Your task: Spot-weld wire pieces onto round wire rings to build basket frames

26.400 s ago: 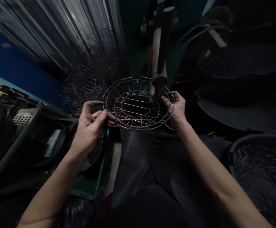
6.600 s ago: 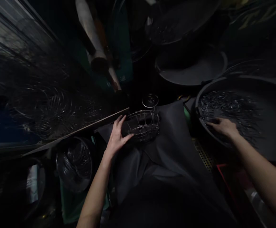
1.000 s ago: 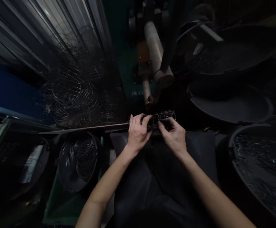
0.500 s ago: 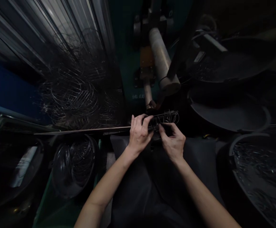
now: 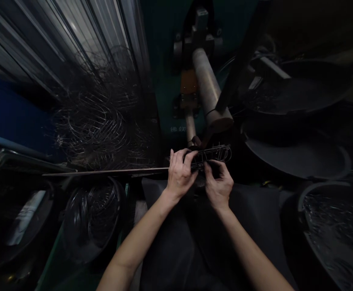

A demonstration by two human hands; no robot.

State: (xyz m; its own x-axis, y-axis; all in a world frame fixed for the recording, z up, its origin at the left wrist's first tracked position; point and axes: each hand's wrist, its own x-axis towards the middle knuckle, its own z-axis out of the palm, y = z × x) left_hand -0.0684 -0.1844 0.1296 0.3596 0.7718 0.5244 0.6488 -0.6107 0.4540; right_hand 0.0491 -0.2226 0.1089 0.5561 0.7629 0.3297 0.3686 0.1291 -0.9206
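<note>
A small wire frame (image 5: pixel 217 153), shaped like a cage of thin metal rods, lies level just below the machine's lower rod (image 5: pixel 191 128). My left hand (image 5: pixel 180 171) grips its left end, fingers curled over the top and thumb underneath. At the near side of the frame, my right hand (image 5: pixel 219 180) is closed in a pinch, its fingertips against the wires. Whether a small part sits in that pinch is too dark to tell. Above the frame, a thick metal cylinder (image 5: pixel 211 91) juts from the green machine toward me.
Tangled wire pieces (image 5: pixel 97 125) pile up at the left behind a thin board edge (image 5: pixel 118 171). A round tub (image 5: pixel 70 226) holds wire rings at the lower left. To the right stand a tub of small metal pieces (image 5: pixel 303 202) and a shallow dark basin (image 5: pixel 297 155).
The whole view has shifted slightly, so the machine appears lower. My right hand has moved a little left, nearer my left hand. The left hand keeps its grip on the wire frame.
</note>
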